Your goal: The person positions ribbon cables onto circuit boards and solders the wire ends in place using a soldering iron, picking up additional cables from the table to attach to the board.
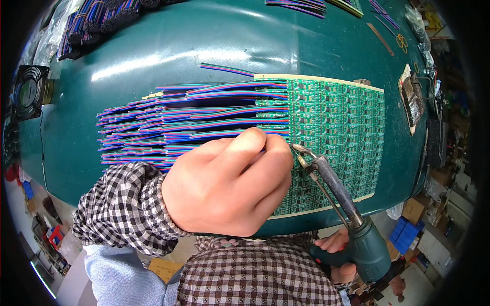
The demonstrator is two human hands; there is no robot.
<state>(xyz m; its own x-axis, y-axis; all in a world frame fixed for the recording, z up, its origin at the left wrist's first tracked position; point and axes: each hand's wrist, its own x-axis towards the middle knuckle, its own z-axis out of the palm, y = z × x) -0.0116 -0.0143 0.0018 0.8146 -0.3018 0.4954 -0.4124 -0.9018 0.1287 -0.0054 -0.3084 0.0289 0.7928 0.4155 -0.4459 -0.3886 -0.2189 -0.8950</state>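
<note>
A panel of green circuit boards [337,122] with pale edge strips lies on the table. Rows of flat multicoloured wire ribbons [224,112] run leftward from its left part, in blue, red, green and black. My left hand [229,178] is closed in a pinch at the panel over the ribbons; a bit of blue wire shows between its fingers, and the fingertips are partly hidden. Wrapped round the handle of a dark green soldering gun [371,252] is my right hand [337,245]. The gun's bent tip [297,148] meets the panel close beside my left fingertips.
Thick wire bundles [97,23] lie at the far left. A black fan [30,92] stands at the left edge. To the right rests a worn solder-stained block [411,99]. More wires [296,6], a brown strip [380,38] and yellow rubber bands [402,43] lie at the back.
</note>
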